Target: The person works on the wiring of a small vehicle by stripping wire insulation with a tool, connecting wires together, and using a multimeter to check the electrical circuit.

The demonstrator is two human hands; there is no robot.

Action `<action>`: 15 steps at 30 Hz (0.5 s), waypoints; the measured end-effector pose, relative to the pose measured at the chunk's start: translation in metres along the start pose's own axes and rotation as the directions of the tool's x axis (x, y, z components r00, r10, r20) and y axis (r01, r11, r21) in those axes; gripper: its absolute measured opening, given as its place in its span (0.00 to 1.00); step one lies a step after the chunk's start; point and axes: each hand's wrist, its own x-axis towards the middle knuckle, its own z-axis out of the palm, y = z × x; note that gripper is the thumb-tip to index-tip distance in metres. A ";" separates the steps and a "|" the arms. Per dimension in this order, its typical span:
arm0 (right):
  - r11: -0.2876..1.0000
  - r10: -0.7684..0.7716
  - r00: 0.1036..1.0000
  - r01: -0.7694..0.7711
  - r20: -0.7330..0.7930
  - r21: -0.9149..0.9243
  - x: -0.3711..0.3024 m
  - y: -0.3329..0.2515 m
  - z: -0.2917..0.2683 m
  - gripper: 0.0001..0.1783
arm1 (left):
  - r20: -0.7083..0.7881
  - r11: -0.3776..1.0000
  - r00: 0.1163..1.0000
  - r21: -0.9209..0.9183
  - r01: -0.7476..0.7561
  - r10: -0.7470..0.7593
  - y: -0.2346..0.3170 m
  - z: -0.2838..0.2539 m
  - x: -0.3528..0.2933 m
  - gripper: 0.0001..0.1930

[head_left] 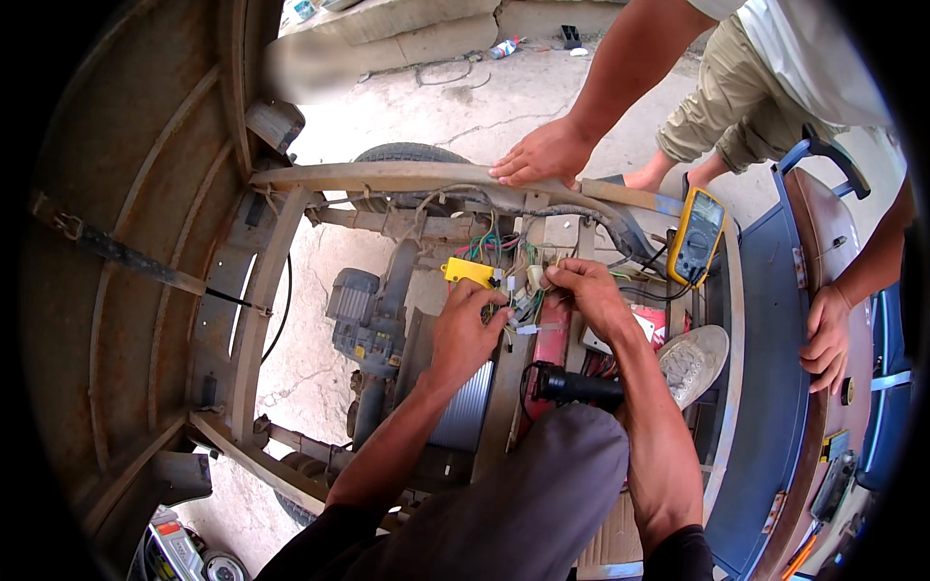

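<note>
My left hand (467,329) is closed in a pinch at a cluster of thin coloured wires (520,315) with white plastic connectors; what its fingertips hold is too small to make out. Across from it, my right hand (599,295) has thumb and forefinger pressed together by a pale wire connector (535,279). Just beyond my left fingers lies a yellow control box (467,271) with wires running from it. Green, red and blue wires (496,244) bunch up behind the box. All this sits inside the open metal frame (407,177) of a vehicle.
A yellow multimeter (697,237) leans at the frame's right. Another person's hand (544,153) rests on the far rail; one more hand (825,339) lies at the right edge. A motor (366,315) is at left, a black cylindrical thing (578,385) near my knee, and a raised rusty panel (126,242) far left.
</note>
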 end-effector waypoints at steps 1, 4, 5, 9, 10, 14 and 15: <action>1.000 -0.002 1.000 0.002 -0.001 -0.001 0.000 0.000 0.000 0.11 | 0.011 1.000 1.000 0.009 -0.007 0.007 -0.002 0.000 0.001 0.08; 0.999 0.010 1.000 -0.010 0.008 0.031 -0.003 -0.001 -0.001 0.11 | 0.041 1.000 0.999 0.015 0.005 -0.005 -0.004 0.000 0.002 0.08; 0.999 0.009 1.000 -0.009 0.008 0.031 -0.003 0.000 -0.002 0.11 | 0.041 1.000 0.999 0.015 0.003 -0.004 -0.006 0.001 0.001 0.08; 0.998 0.022 1.000 -0.023 0.014 0.064 0.001 0.004 -0.004 0.11 | 0.045 0.975 0.985 -0.144 0.169 -0.164 -0.022 0.004 -0.008 0.08; 0.998 0.021 1.000 -0.021 0.010 0.066 0.001 0.005 -0.005 0.11 | 0.060 0.925 0.958 -0.251 0.285 -0.279 -0.022 0.004 -0.010 0.09; 0.999 0.013 1.000 -0.013 0.001 -0.033 -0.001 0.003 -0.009 0.11 | -0.009 0.955 0.979 -0.224 0.195 -0.202 -0.013 0.004 -0.017 0.10; 0.999 0.012 1.000 -0.012 0.002 -0.042 -0.002 0.002 -0.009 0.11 | -0.038 0.952 0.983 -0.258 0.164 -0.180 -0.013 0.005 -0.017 0.10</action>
